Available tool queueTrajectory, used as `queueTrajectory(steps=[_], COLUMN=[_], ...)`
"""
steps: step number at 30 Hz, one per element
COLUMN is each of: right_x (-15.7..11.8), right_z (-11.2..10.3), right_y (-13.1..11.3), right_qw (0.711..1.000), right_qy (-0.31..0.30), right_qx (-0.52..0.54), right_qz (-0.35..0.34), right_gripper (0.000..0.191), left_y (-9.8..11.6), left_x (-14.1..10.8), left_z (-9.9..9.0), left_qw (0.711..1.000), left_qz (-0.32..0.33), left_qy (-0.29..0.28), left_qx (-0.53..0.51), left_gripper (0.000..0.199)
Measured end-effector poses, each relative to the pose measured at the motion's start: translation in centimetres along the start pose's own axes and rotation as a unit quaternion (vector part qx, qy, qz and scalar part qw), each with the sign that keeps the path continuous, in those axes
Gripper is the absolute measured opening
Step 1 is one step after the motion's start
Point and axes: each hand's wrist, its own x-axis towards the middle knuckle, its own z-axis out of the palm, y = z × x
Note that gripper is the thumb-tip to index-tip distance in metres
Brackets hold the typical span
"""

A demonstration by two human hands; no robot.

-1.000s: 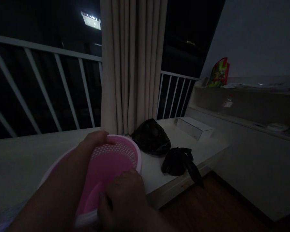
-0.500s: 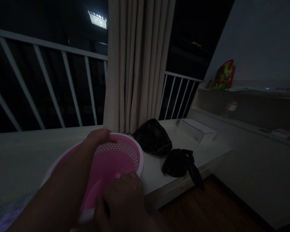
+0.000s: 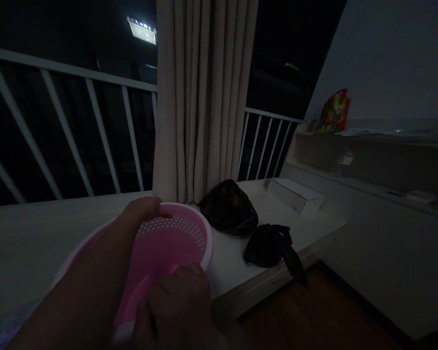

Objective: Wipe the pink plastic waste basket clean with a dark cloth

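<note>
A pink basket [image 3: 160, 253] with a perforated band under its rim sits tilted on the white ledge. My left hand [image 3: 146, 209] reaches across it and grips the far rim, fingers over the inside edge. At the near right rim, my right hand [image 3: 178, 301] is closed, seemingly round the rim; its fingertips are dark and partly hidden. Right of the basket lies a black plastic bag [image 3: 229, 208], with a smaller knotted black bag [image 3: 268, 247] in front of it.
A white box [image 3: 295, 195] lies on the ledge [image 3: 233, 267] at the right. Behind hangs a beige curtain [image 3: 204, 97] before a railing [image 3: 102, 126]. Shelves on the right hold a colourful bag [image 3: 334, 113] and a bottle [image 3: 346, 159]. Purple fabric [image 3: 10, 333] shows at lower left.
The whole view has shifted slightly, so most things stand a little further left. Both hands keep their hold on the basket, which appears slightly further left and nearer.
</note>
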Motion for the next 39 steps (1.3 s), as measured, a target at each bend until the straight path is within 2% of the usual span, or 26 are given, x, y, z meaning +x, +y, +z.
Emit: queueTrajectory(steps=[4,7,11,13,16,18,21,24,26,31,35,39], right_x=[0.2,0.3,-0.1,-0.2,-0.2,-0.1,-0.1,-0.2,-0.4,-0.2,-0.1,-0.3], right_z=[-0.4,-0.5,0.4,0.7,0.4,-0.1,-0.3,0.1,0.3,-0.1,-0.3,-0.2], right_y=[1.1,1.6,0.0,-0.6,0.2,1.4,2.3,1.4,0.6,1.3,1.3,0.5], right_qw=[0.999,0.999,1.000,1.000,0.999,0.998,0.999,0.999,0.999,0.999,1.000,1.000], right_qy=[-0.025,-0.034,-0.002,-0.007,-0.043,-0.046,-0.013,0.039,0.050,-0.011,-0.020,-0.028], right_qx=[0.017,0.005,-0.013,-0.018,-0.003,0.013,0.011,0.003,0.001,0.007,0.002,-0.008], right_qz=[-0.042,-0.029,0.012,0.019,-0.023,-0.049,-0.030,0.005,0.012,-0.041,-0.020,-0.003], right_gripper=[0.023,0.022,0.014,0.011,0.012,0.015,0.017,0.014,0.012,0.015,0.016,0.016], left_y=[0.0,0.2,0.3,0.2,0.0,-0.2,0.0,0.2,0.3,0.0,-0.1,-0.2], left_x=[-0.1,-0.3,-0.3,-0.1,0.1,0.1,-0.1,-0.5,-0.7,-0.6,-0.4,-0.4], left_z=[-0.1,-0.2,-0.3,-0.2,0.0,0.2,0.2,0.1,0.1,0.1,0.2,0.3], left_qw=[1.000,1.000,1.000,1.000,1.000,1.000,0.999,0.999,0.999,0.999,0.998,0.998], left_qz=[-0.007,-0.020,-0.003,0.006,0.005,-0.007,-0.027,-0.033,-0.031,-0.047,-0.057,-0.056], left_qy=[0.001,0.001,0.000,0.001,0.010,0.016,0.017,0.023,0.027,0.019,0.013,0.005], left_qx=[0.006,0.008,0.010,0.013,0.015,0.017,0.023,0.020,0.019,0.016,0.020,0.024], left_gripper=[0.076,0.074,0.075,0.076,0.077,0.075,0.073,0.074,0.076,0.078,0.075,0.082])
